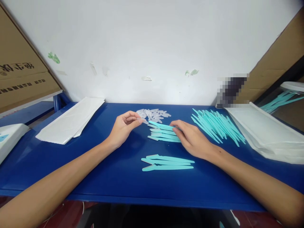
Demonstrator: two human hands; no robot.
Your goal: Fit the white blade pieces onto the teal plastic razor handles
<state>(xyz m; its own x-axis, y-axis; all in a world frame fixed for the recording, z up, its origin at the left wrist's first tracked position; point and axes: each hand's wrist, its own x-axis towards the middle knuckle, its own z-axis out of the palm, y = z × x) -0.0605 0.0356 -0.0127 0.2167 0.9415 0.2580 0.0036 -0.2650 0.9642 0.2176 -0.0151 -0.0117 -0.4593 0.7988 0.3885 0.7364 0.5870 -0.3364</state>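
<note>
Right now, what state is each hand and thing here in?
Left hand: pinching a clear cap
Right hand: holding a teal razor
Middle razors: side by side
Front razors: lying loose
Right razors: heaped
Other caps: heaped loosely
Left sheets: lying flat
Right sheets: stacked
Jar: holds teal sticks, closure unclear

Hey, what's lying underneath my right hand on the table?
Several turquoise sticks run in under your right hand, their left ends showing. Their right ends, and the table beneath the hand, are covered, so I can't tell what else lies there.
</note>
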